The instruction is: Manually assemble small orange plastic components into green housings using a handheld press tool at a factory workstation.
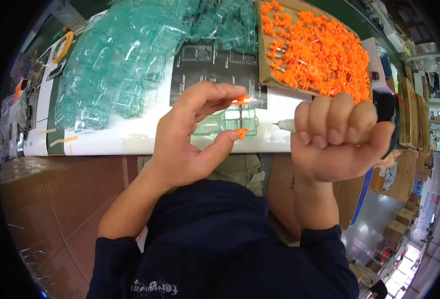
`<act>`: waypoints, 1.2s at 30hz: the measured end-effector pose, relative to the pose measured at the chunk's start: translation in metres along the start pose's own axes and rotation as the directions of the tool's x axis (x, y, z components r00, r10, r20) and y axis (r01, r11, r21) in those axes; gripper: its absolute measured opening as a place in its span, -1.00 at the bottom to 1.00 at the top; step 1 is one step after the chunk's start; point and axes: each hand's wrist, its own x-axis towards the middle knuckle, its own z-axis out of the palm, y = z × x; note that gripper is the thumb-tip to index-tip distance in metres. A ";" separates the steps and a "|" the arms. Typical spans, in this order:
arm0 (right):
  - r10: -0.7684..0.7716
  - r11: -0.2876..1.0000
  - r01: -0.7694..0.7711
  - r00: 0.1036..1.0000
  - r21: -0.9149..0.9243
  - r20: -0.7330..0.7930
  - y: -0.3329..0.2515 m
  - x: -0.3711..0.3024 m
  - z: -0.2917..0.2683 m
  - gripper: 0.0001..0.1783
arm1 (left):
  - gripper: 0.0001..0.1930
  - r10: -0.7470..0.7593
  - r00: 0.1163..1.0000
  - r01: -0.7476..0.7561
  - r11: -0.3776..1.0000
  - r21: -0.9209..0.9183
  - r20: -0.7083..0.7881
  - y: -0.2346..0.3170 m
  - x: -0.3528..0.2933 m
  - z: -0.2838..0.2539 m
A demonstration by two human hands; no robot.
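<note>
My left hand (185, 134) pinches an axle with orange ends (241, 115) between fingertips and thumb. A thin metal rod joins its two orange discs, and it stands nearly upright in the picture. Fingers wrapped in a fist, my right hand (337, 142) grips a white needle-tip bottle (286, 125). Its dark, thin tip points left toward the axle, without touching it; the rest of the bottle is hidden in the fist. Behind the axle, a clear green plastic shell (214, 122) lies on the white table near its front edge.
Many clear green shells (115, 65) are heaped across the left and back of the table (155, 142). A cardboard tray (263, 60) full of orange-ended axles stands at the back right. A dark printed sheet (195, 70) lies between them. Yellow tape (65, 47) sits far left.
</note>
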 end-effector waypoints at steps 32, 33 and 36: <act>0.090 0.974 -0.082 0.996 0.213 -0.026 0.016 -0.025 -0.030 -0.54 | -0.40 -0.003 0.994 -0.071 0.739 0.670 0.108 -0.016 -0.003 0.030; 0.098 0.973 -0.088 0.994 0.211 -0.040 0.017 -0.027 -0.031 -0.54 | -0.40 -0.007 0.995 -0.064 0.735 0.675 0.102 -0.018 -0.003 0.031; 0.123 0.972 -0.104 0.989 0.211 -0.077 0.021 -0.030 -0.031 -0.52 | -0.40 -0.018 0.996 -0.044 0.719 0.694 0.082 -0.021 -0.005 0.033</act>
